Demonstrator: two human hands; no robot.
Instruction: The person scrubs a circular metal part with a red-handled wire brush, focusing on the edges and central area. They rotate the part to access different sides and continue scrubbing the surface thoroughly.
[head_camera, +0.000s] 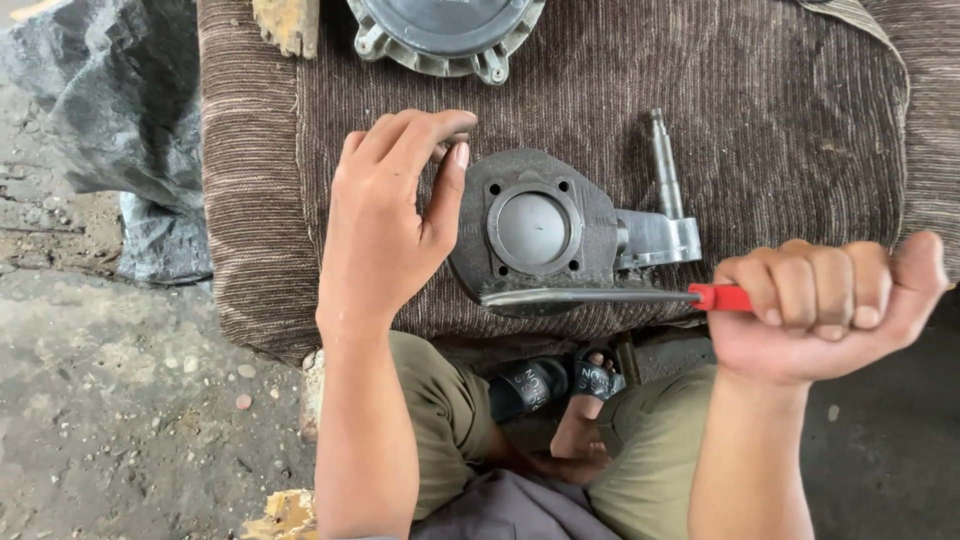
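Observation:
A dark grey engine cylinder block (530, 235) with a round piston top lies on a brown ribbed cloth (760, 120). A silver metal bracket with a shaft (662, 215) sticks out from its right side. My left hand (392, 215) rests against the block's left edge, fingers curled over it. In my right hand (828, 305) is a red-handled screwdriver (600, 296), fist closed on the handle. Its flat blade lies across the block's near edge, tip at the lower left.
A round silver engine cover (445, 35) sits at the cloth's far edge beside a wooden piece (288, 25). Dark plastic sheeting (120, 110) lies on the gritty ground at left. My knees and a sandalled foot (585, 400) are below the cloth.

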